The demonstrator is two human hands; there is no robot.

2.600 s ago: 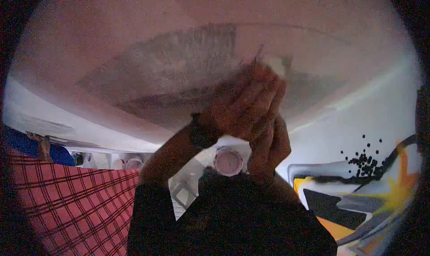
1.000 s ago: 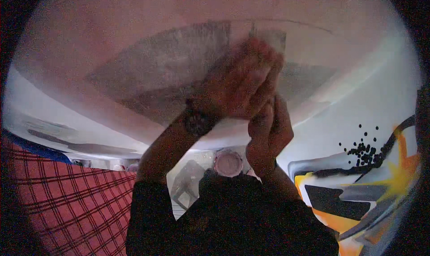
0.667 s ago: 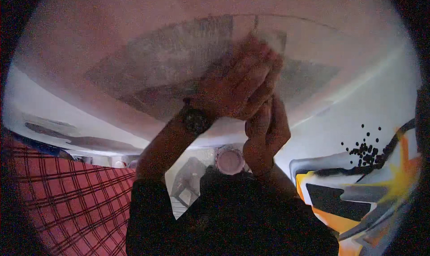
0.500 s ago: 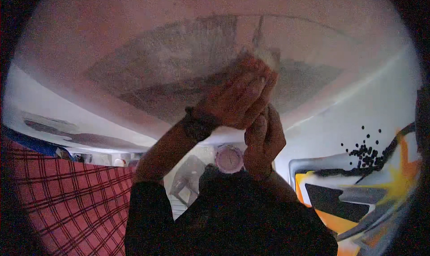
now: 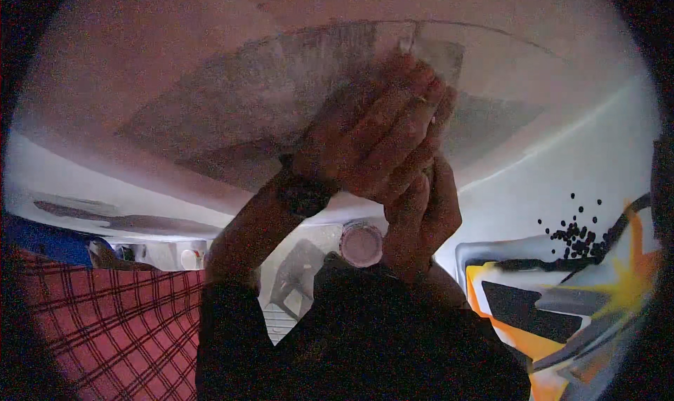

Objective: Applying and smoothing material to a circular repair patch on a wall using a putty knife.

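My left hand (image 5: 372,130) is raised against a pinkish curved surface (image 5: 175,50), its fingers bent and pressed together. A dark band (image 5: 302,190) circles that wrist. Behind and below it, my right hand (image 5: 421,204) is closed too, partly covered by the left. Close to the fingertips a small pale thing (image 5: 406,41) shows, too dim to name; whatever the hands grip is hidden. Around them a smudged grey patch (image 5: 246,85) with a thin curved outline spreads across the surface. A lighter grey, straight-edged area (image 5: 449,53) lies just right of the fingertips.
Red checked cloth (image 5: 119,324) hangs at the left, with something blue (image 5: 49,239) above it. On the right, a pale wall carries orange, yellow and black painting (image 5: 554,310). A round pinkish disc (image 5: 361,244) shows between my forearms. The picture is dim and grainy.
Both hands have shifted slightly, the fingertips reaching higher on the surface. The whitish patch by the fingers shows less, and more of the straight-edged grey area is visible.
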